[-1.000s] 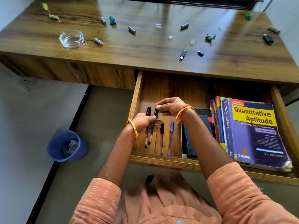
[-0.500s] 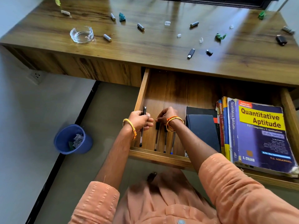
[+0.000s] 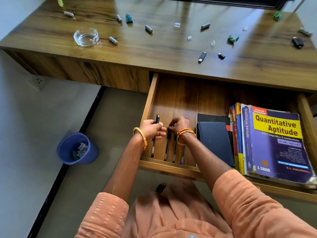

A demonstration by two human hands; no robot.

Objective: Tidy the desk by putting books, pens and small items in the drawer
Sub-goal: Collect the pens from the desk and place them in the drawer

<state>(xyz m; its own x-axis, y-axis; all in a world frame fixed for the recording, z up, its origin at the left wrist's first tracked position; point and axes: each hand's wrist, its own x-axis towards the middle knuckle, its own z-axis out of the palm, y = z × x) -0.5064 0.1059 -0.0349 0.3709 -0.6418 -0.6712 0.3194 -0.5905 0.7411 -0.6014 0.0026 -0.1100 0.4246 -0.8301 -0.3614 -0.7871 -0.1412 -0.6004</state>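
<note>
The wooden drawer (image 3: 151, 98) stands pulled out below the desk top (image 3: 171, 54). My left hand (image 3: 151, 129) grips a black-capped pen (image 3: 157, 119) at the drawer's left wall, its tip lying on the drawer floor. My right hand (image 3: 179, 125) is beside it, fingers curled and pinching the top of a second pen (image 3: 167, 148). Two more pens (image 3: 178, 153) lie parallel under my right wrist. Dark notebooks (image 3: 214, 141) and a stack of books with a purple Quantitative Aptitude book (image 3: 274, 141) on top fill the drawer's right half.
Scattered on the desk top are a glass ashtray (image 3: 86, 37), several batteries (image 3: 113, 40), a USB stick (image 3: 202, 57), a small black adapter (image 3: 221, 56), green paper scraps (image 3: 233, 39) and clear bits. A blue bin (image 3: 75, 148) with crumpled paper stands on the floor at left.
Both hands lowered from above the drawer to its floor with the two pens, which now lie in line with the others. The camera view shifted slightly.
</note>
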